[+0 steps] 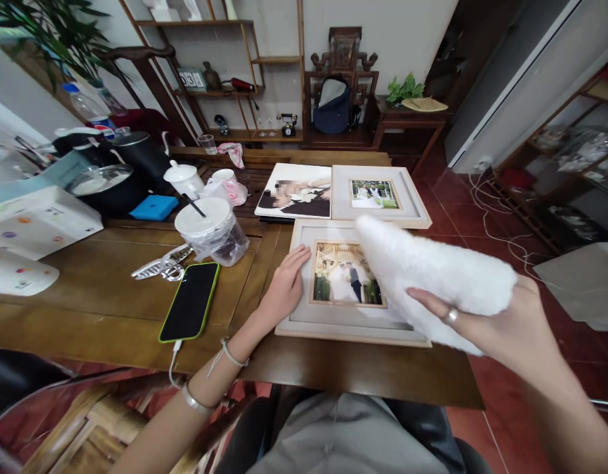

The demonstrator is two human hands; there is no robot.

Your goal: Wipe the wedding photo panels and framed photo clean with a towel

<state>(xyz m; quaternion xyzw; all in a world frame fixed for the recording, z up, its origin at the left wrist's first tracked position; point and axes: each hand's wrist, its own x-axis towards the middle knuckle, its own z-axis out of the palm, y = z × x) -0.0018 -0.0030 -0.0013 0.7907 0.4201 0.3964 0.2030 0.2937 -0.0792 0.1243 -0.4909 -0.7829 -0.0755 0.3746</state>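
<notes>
A light wooden picture frame (353, 327) with a wedding photo in its middle lies flat near the table's front edge. My left hand (285, 280) rests on its left border, the fingers stretched out along it. In my right hand (501, 326) is a folded white fluffy cloth (427, 270), gripped with the thumb on its near side. The cloth hangs over the frame's right part and hides that part. Whether it touches the frame I cannot tell. Behind lie a second framed photo (376, 194) and a large unframed-looking photo print (297, 191), side by side.
Left of the frame are a phone (190, 303) on a charging cable, a silvery hair clip (160, 263) and a lidded drink cup (208, 227) with a straw. Farther back stand a white teapot (183, 178), a blue box (154, 207) and a dark pot (104, 191). Cables cross the floor at right.
</notes>
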